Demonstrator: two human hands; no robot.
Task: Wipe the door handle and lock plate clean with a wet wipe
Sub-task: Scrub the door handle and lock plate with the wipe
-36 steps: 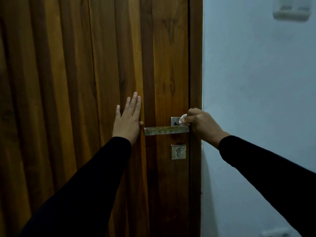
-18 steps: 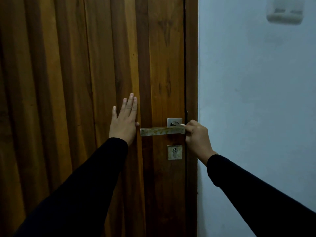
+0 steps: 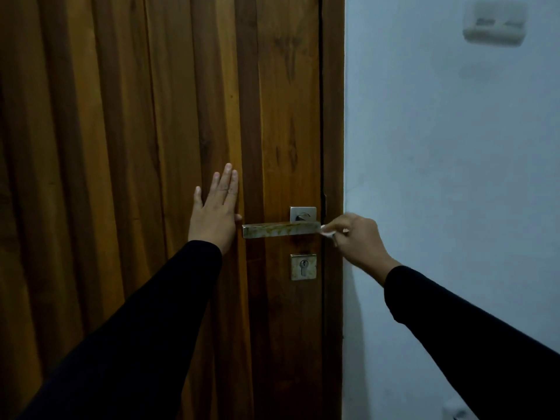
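A stained metal lever handle (image 3: pixel 280 229) runs across the wooden door (image 3: pixel 151 147), under a square mounting plate (image 3: pixel 303 214). Below it sits a square lock plate (image 3: pixel 303 267) with a keyhole. My right hand (image 3: pixel 359 242) is closed on a small white wet wipe (image 3: pixel 327 232), which touches the right end of the handle. My left hand (image 3: pixel 215 214) lies flat on the door, fingers spread, just left of the handle's free end.
The door frame (image 3: pixel 332 147) runs vertically right of the handle, next to a pale blue wall (image 3: pixel 454 177). A white wall fitting (image 3: pixel 494 23) is mounted high on the right. Both arms wear black sleeves.
My right hand has drawn back to the right, from the mounting plate to the handle's right end, with the wipe in it. The left hand stays flat on the door.
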